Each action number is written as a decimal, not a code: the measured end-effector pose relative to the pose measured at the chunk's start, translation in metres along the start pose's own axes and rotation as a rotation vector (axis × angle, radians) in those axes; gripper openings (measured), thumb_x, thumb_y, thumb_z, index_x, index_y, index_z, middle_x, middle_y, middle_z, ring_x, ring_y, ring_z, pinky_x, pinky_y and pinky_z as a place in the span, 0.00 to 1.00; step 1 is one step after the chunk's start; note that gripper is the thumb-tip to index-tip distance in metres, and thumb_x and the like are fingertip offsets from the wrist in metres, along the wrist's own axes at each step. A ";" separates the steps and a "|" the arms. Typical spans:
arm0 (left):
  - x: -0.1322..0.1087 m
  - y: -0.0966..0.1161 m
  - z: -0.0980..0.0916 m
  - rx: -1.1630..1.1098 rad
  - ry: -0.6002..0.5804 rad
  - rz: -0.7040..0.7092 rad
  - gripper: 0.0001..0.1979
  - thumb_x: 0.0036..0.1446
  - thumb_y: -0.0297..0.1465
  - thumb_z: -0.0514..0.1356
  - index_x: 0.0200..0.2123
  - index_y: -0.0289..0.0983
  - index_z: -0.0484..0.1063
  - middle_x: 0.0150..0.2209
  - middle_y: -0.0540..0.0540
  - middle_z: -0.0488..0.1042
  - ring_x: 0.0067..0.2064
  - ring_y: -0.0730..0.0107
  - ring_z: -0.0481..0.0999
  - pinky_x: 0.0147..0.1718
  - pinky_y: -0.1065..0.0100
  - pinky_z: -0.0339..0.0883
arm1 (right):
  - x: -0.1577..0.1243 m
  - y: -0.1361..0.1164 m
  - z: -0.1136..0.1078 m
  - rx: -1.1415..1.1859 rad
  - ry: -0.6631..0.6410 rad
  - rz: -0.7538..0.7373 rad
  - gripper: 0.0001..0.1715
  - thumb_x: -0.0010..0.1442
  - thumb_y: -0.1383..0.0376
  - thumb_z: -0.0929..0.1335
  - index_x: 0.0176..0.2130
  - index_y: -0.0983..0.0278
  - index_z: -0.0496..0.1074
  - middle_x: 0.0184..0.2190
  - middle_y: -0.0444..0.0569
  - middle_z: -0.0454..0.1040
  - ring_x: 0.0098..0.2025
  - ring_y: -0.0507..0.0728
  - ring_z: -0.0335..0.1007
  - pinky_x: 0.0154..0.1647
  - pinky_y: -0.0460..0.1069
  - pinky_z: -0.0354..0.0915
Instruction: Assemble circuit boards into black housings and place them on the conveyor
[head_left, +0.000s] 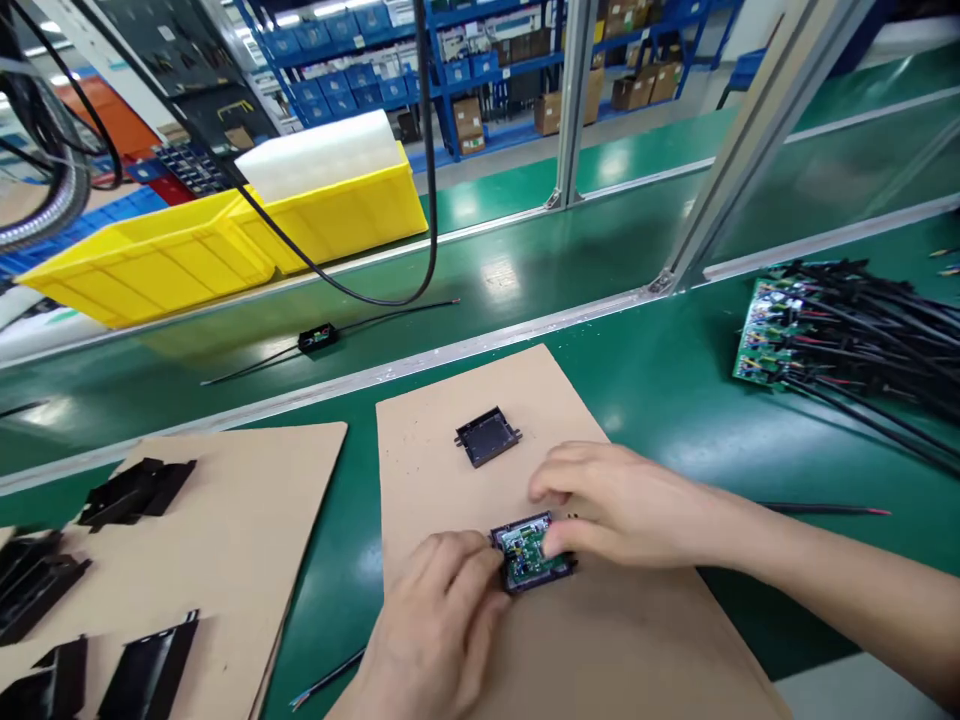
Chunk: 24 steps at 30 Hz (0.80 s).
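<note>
A green circuit board (531, 552) lies in a small black plastic case (541, 580) on the cardboard sheet. My left hand (450, 610) is closed at the case's left end, its fingertips partly hidden. My right hand (615, 500) arches over the right end, thumb touching the board and fingers apart from it. Beyond them sits a second black case part (487, 437), hollow side up. A black cable (330, 677) emerges beside my left hand, and another cable (821, 509) shows past my right wrist.
Several black case parts (146, 670) lie on the left cardboard (247, 520). Boards with bundled black cables (847, 330) are at right. Across the metal rail (420, 365) lies a cabled unit (317, 338). Yellow bins (345, 215) stand behind; an upright post (750, 150) rises at right.
</note>
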<state>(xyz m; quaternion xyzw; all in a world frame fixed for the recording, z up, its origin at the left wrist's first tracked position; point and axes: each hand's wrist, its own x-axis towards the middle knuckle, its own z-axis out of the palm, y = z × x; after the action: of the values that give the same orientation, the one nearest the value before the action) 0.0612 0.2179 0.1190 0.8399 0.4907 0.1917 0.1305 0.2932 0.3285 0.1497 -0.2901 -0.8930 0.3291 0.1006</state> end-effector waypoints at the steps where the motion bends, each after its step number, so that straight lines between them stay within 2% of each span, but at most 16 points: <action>1: 0.001 0.004 0.001 0.013 0.003 0.057 0.14 0.61 0.25 0.55 0.50 0.35 0.69 0.48 0.40 0.72 0.47 0.59 0.72 0.45 0.59 0.72 | -0.013 0.002 -0.003 0.002 0.035 0.037 0.08 0.61 0.62 0.71 0.40 0.62 0.70 0.39 0.45 0.72 0.43 0.55 0.67 0.42 0.48 0.60; 4: 0.007 0.010 0.010 0.119 -0.039 0.201 0.18 0.61 0.24 0.53 0.54 0.33 0.68 0.52 0.41 0.72 0.49 0.56 0.71 0.47 0.56 0.70 | -0.038 0.007 -0.005 -0.033 0.002 0.132 0.04 0.62 0.69 0.68 0.40 0.62 0.69 0.37 0.46 0.71 0.42 0.56 0.66 0.42 0.49 0.60; 8: 0.013 0.005 0.020 0.243 -0.097 0.297 0.22 0.60 0.20 0.48 0.57 0.32 0.66 0.54 0.43 0.73 0.48 0.57 0.72 0.46 0.57 0.70 | -0.042 0.011 0.007 -0.087 -0.038 0.165 0.06 0.63 0.72 0.64 0.39 0.64 0.70 0.37 0.48 0.70 0.42 0.59 0.65 0.41 0.51 0.61; 12: 0.011 0.000 0.023 0.226 -0.098 0.297 0.18 0.63 0.21 0.50 0.54 0.30 0.68 0.51 0.43 0.75 0.48 0.58 0.72 0.47 0.58 0.69 | -0.035 0.011 0.012 -0.111 -0.082 0.177 0.10 0.65 0.72 0.60 0.36 0.64 0.69 0.34 0.48 0.70 0.37 0.57 0.66 0.36 0.50 0.60; 15: 0.009 0.000 0.027 0.187 -0.090 0.271 0.16 0.63 0.22 0.52 0.52 0.30 0.69 0.49 0.43 0.75 0.49 0.58 0.71 0.49 0.58 0.68 | -0.027 0.005 0.014 -0.084 -0.098 0.170 0.10 0.63 0.74 0.60 0.31 0.64 0.65 0.30 0.46 0.69 0.31 0.55 0.64 0.32 0.49 0.58; 17: 0.008 -0.001 0.032 0.155 -0.037 0.254 0.15 0.63 0.21 0.51 0.50 0.30 0.71 0.47 0.43 0.75 0.48 0.58 0.71 0.49 0.58 0.67 | -0.021 0.002 0.019 -0.064 -0.091 0.107 0.10 0.58 0.77 0.62 0.30 0.64 0.63 0.29 0.46 0.67 0.30 0.54 0.62 0.31 0.48 0.56; 20: 0.007 -0.002 0.037 0.152 0.048 0.262 0.15 0.62 0.19 0.49 0.47 0.30 0.72 0.45 0.43 0.76 0.47 0.58 0.72 0.48 0.58 0.66 | -0.018 0.007 0.031 -0.143 -0.067 -0.081 0.12 0.51 0.80 0.61 0.31 0.64 0.62 0.31 0.46 0.66 0.31 0.54 0.59 0.30 0.49 0.53; 22: 0.008 -0.001 0.038 0.169 0.056 0.273 0.16 0.62 0.19 0.48 0.47 0.30 0.71 0.45 0.42 0.75 0.47 0.58 0.72 0.48 0.59 0.66 | -0.020 0.016 0.038 -0.235 -0.049 -0.185 0.14 0.51 0.81 0.59 0.32 0.64 0.63 0.32 0.47 0.66 0.32 0.55 0.57 0.30 0.51 0.51; 24: 0.009 0.000 0.035 0.173 0.038 0.271 0.16 0.62 0.19 0.48 0.47 0.31 0.71 0.45 0.42 0.75 0.45 0.59 0.73 0.47 0.60 0.66 | -0.024 0.023 0.042 -0.299 -0.048 -0.228 0.15 0.55 0.80 0.58 0.33 0.63 0.64 0.32 0.47 0.66 0.32 0.56 0.57 0.31 0.52 0.51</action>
<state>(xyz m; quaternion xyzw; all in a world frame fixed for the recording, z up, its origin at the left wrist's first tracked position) 0.0814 0.2247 0.0896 0.9026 0.3901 0.1805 0.0210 0.3074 0.3068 0.1030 -0.1907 -0.9612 0.1862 0.0716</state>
